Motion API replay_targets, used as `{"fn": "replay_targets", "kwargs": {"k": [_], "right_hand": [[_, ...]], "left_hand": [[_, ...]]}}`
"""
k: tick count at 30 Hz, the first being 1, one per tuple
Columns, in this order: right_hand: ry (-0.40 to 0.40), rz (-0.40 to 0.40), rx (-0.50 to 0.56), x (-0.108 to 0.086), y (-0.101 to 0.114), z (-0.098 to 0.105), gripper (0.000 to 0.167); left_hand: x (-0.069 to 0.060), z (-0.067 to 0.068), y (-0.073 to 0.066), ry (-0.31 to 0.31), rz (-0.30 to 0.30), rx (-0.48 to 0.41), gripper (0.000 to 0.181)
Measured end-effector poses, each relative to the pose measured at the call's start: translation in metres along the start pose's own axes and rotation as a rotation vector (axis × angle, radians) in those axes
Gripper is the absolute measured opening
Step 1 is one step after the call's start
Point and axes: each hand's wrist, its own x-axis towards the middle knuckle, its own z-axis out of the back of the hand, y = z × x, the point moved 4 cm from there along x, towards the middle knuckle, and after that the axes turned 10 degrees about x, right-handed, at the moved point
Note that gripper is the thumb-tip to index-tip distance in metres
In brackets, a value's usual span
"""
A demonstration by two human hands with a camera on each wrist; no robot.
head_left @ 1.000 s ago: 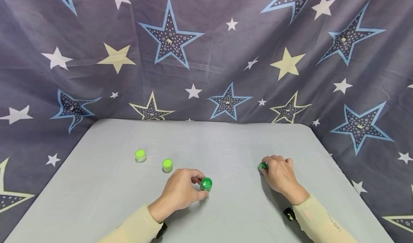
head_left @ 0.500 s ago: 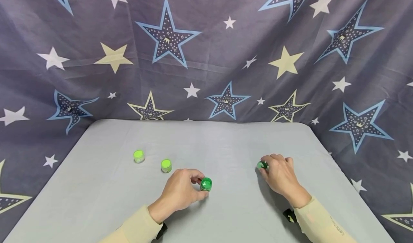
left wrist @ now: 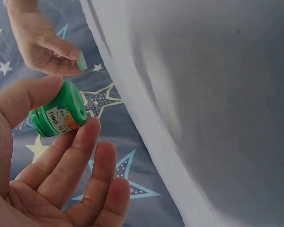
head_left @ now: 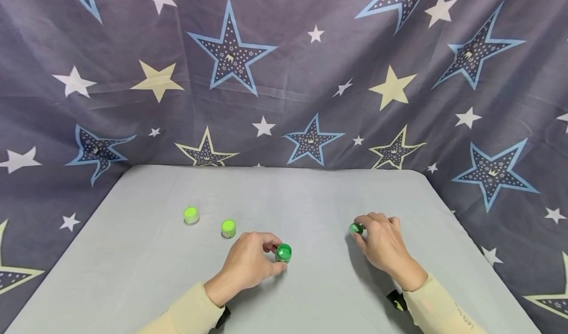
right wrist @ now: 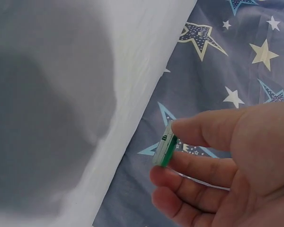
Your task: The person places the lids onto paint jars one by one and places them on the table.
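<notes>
My left hand (head_left: pixel 250 260) pinches a small green jar (head_left: pixel 283 253) between thumb and fingers near the table's middle. In the left wrist view the jar (left wrist: pixel 60 111) shows a printed label, with the thumb on one side and fingertips on the other. Farther right, my right hand (head_left: pixel 385 245) holds a small green piece (head_left: pixel 356 228) by its edges. The right wrist view shows this piece (right wrist: pixel 165 144) as thin and flat, pale on one face and green on the other, pinched between thumb and fingers; it looks like a lid.
Two small jars with light green lids, one (head_left: pixel 191 215) farther left and one (head_left: pixel 228 228) nearer my left hand, stand on the pale cloth-covered table (head_left: pixel 284 191). A dark curtain (head_left: pixel 284 77) with stars hangs behind and beside it.
My right hand has shifted slightly left and tilted the green piece, so more of its face shows. The left hand keeps its grip on the jar in the same place.
</notes>
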Motion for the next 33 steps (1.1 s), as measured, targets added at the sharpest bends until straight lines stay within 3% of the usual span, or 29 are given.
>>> {"fn": "replay_targets", "kwargs": {"k": [33], "right_hand": [[0.032, 0.066, 0.05, -0.001, 0.034, 0.006, 0.02]], "left_hand": [[0.004, -0.004, -0.005, 0.005, -0.013, -0.014, 0.025]]}}
